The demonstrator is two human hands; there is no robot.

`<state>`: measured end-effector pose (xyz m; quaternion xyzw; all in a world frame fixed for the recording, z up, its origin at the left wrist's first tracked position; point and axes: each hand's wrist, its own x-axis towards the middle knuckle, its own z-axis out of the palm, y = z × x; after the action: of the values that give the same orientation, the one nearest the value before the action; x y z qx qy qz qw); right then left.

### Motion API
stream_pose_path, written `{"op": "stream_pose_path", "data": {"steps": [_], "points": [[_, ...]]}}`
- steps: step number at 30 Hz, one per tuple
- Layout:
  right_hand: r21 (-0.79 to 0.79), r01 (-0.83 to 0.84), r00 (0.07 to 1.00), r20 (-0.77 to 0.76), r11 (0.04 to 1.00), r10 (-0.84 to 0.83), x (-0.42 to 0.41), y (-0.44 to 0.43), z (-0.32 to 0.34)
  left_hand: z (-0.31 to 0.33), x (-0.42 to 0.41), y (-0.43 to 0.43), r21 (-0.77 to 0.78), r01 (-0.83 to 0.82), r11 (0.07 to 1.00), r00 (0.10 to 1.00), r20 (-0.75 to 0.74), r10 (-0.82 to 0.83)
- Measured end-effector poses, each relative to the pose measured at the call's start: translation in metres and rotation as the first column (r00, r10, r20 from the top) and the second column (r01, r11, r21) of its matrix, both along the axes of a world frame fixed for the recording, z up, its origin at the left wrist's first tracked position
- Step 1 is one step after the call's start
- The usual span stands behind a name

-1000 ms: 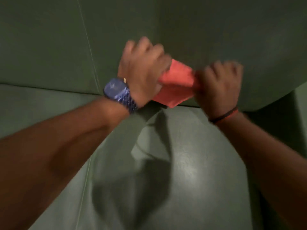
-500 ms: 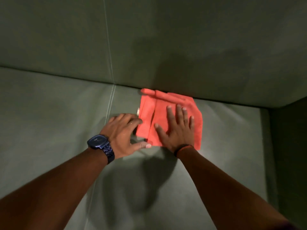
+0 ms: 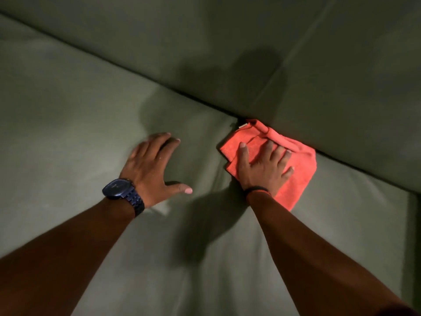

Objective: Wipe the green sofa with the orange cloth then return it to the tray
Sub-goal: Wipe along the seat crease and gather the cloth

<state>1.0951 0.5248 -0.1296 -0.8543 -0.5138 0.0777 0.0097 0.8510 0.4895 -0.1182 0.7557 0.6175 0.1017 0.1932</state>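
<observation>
The folded orange cloth [image 3: 300, 165] lies flat on the seat of the green sofa [image 3: 68, 124], right against the crease where the seat meets the backrest. My right hand [image 3: 262, 167] presses down on the cloth with its fingers spread flat. My left hand [image 3: 152, 169], with a dark blue watch on the wrist, rests palm down on the bare seat to the left of the cloth, fingers apart and holding nothing. No tray is in view.
The sofa backrest [image 3: 296, 53] rises behind the cloth, with a seam running up it. A side panel of the sofa [image 3: 413, 236] stands at the far right edge. Shadows of my arms fall on the seat.
The cloth went from held up at the backrest in both hands to flat on the seat. My left hand has since let go and moved left; the right hand stays pressed on it.
</observation>
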Motion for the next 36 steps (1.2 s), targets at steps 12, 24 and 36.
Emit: {"op": "stream_pose_path", "data": {"steps": [12,24,36], "points": [[0.047,-0.509,0.851,-0.126,0.86,0.51,-0.328,0.03,0.001,0.012,-0.2,0.018,-0.003,-0.063,0.998,0.998,0.008,0.063],[0.196,-0.93,0.286,-0.151,0.312,0.946,-0.349,0.009,0.018,0.016,-0.322,-0.018,0.056,-0.122,0.991,0.983,-0.13,0.129],[0.025,-1.0,-0.002,-0.088,0.0,0.996,-0.311,0.057,0.063,0.037,-0.29,-0.012,0.014,-0.198,0.98,0.933,-0.305,0.193]]}}
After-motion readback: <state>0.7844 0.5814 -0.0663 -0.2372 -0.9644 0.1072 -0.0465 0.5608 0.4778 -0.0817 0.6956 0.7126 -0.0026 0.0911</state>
